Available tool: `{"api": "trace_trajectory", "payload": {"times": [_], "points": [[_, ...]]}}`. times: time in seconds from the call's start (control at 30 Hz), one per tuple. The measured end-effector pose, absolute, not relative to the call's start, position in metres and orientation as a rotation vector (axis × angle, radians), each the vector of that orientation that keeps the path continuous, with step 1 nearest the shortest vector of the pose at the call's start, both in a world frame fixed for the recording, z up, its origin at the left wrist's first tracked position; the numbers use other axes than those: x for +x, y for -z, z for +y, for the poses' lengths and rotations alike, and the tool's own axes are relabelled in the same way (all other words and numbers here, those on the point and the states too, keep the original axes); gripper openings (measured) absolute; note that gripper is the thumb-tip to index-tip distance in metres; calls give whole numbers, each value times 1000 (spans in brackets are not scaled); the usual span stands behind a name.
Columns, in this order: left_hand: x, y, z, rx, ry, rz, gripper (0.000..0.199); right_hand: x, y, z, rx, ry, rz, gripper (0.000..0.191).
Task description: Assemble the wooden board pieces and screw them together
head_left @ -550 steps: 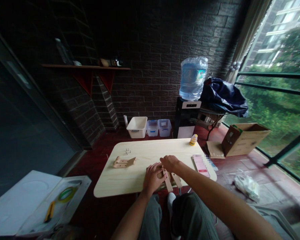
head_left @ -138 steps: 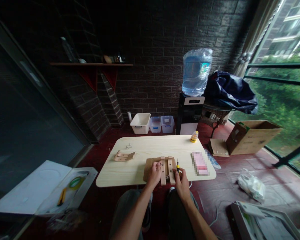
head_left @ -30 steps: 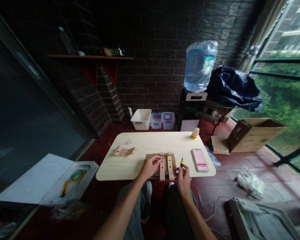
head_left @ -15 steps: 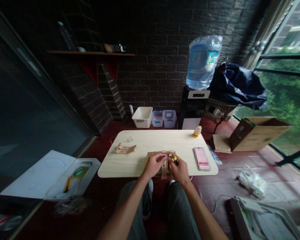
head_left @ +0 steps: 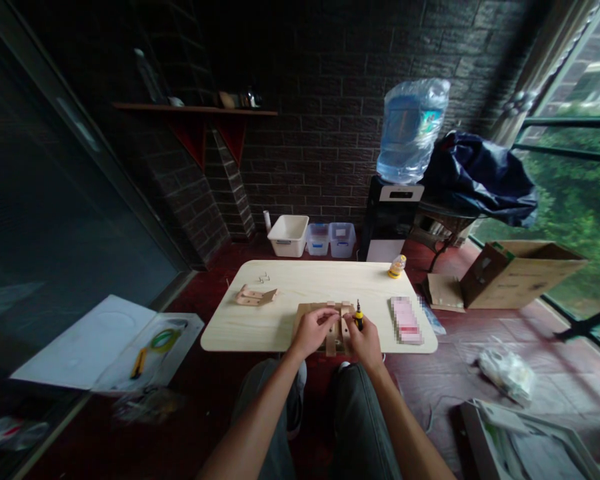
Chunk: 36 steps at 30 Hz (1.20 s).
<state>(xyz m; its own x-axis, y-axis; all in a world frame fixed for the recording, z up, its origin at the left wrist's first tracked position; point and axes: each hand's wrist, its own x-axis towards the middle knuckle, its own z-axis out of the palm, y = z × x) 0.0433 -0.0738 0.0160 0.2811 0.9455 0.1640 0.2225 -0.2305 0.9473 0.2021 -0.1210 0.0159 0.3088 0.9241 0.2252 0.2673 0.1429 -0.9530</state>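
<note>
A yellow-and-black screwdriver points tip-up from my right hand, which is closed around its handle. My left hand is in a pinch; whatever lies between the fingertips is too small to make out. Both sets of fingertips nearly meet above a brown board or box at the table's near edge. On it lie light wooden strips with dark holes, partly hidden by my hands. A wooden bracket-like part rests at the table's left, with several small metal screws or bolts behind it.
The pale table also carries a yellow-capped clear container and a pink blurred item on its right. Plastic bins, a water dispenser and a cardboard box stand beyond. An open white case is at left.
The screwdriver has swung from a slant to nearly upright in my right hand. My fingertips have drawn slightly apart, and the view has shifted a little.
</note>
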Motion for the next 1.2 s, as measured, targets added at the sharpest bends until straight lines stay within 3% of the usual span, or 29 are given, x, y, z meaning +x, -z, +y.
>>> {"api": "trace_trajectory", "payload": {"times": [0.4, 0.6, 1.2], "points": [[35, -12, -69, 1656, -1091, 1130, 34, 227, 4, -118, -1521, -638, -1065, 56], [22, -8, -61, 1726, -1097, 1266, 30, 241, 28, -118, -1653, -521, -930, 44], [15, 31, -44, 2030, -984, 1213, 16, 221, 67, -106, -1559, -762, -868, 52]]}}
